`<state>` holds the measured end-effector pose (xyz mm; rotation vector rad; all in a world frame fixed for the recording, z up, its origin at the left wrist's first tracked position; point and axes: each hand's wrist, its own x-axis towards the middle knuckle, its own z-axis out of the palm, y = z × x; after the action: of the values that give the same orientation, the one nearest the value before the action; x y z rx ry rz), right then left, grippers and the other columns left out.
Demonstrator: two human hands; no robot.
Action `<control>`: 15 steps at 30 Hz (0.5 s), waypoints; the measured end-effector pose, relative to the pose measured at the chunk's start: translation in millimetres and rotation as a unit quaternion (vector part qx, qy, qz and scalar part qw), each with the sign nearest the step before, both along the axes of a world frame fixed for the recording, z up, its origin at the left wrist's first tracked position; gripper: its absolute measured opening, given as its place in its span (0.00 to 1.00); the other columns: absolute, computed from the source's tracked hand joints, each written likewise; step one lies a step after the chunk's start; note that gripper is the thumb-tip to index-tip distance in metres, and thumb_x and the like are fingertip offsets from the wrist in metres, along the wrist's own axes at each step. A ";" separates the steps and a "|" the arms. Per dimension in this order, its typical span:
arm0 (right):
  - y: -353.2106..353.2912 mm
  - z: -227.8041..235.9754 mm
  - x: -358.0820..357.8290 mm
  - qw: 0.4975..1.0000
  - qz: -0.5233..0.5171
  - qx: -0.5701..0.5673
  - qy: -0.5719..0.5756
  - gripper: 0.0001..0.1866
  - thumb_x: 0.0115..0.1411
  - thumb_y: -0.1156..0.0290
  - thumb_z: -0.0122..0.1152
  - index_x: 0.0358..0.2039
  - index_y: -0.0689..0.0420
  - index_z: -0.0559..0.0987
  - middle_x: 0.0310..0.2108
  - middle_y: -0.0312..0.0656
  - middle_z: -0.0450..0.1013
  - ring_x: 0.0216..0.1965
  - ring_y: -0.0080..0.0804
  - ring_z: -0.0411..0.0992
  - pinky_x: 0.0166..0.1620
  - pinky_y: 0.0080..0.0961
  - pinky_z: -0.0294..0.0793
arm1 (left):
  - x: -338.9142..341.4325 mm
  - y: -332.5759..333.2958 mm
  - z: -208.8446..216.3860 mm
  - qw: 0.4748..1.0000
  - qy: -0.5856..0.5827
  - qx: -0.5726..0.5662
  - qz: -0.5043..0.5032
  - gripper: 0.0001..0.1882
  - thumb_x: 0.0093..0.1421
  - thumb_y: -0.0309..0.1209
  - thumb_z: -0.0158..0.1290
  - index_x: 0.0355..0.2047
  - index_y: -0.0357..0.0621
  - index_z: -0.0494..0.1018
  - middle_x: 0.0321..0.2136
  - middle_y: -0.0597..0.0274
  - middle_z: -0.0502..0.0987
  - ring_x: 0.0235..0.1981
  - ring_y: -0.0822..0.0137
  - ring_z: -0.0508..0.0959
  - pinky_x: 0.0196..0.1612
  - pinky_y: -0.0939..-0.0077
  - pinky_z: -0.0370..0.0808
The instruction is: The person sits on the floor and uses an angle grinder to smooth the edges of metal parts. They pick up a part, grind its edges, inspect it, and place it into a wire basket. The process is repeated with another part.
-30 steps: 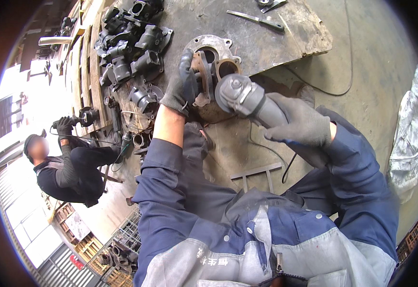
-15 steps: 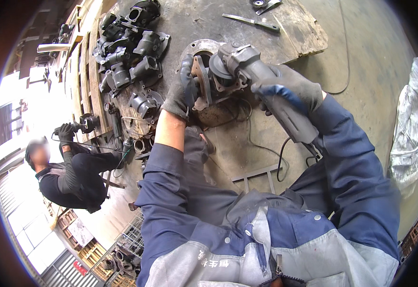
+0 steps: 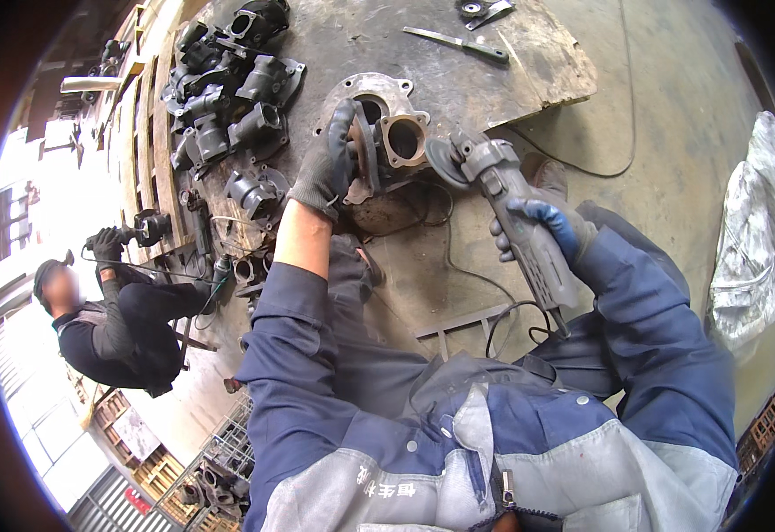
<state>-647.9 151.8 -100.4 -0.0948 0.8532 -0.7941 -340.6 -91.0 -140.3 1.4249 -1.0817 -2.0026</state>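
I am in a metalworking shop: my right hand (image 3: pixel 569 229) grips an angle grinder (image 3: pixel 529 246) at two o'clock, and a file (image 3: pixel 458 42) lies on a scuffed worktable (image 3: pixel 343 44) toward twelve. Black castings (image 3: pixel 266 80) are heaped at eleven, a slatted wooden pallet (image 3: pixel 145 151) at ten, and a co-worker (image 3: pixel 112 341) sits low at nine. A wire crate (image 3: pixel 230 433) with metal parts (image 3: pixel 216 486) is at seven, concrete floor (image 3: pixel 671 151) at three.

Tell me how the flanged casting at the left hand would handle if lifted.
The flanged casting is probably stiff and heavy for its size, given its thick-looking metal. Its lopsided shape, with flanges set at different angles, could make it twist or tip.
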 end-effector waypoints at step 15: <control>0.8 -10.9 12.0 0.843 0.169 -0.314 0.403 0.50 0.53 0.56 0.80 0.71 0.64 0.67 0.56 0.55 0.80 0.50 0.47 0.83 0.56 0.41 0.81 | -5.5 1.3 11.8 0.998 0.003 0.065 0.015 0.40 0.73 0.65 0.48 0.59 0.36 0.77 0.47 0.46 0.86 0.46 0.53 0.85 0.55 0.59 0.81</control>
<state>-635.9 152.6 -111.3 -1.2074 1.2801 -0.6605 -346.1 -89.7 -128.5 1.4901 -0.9359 -2.0874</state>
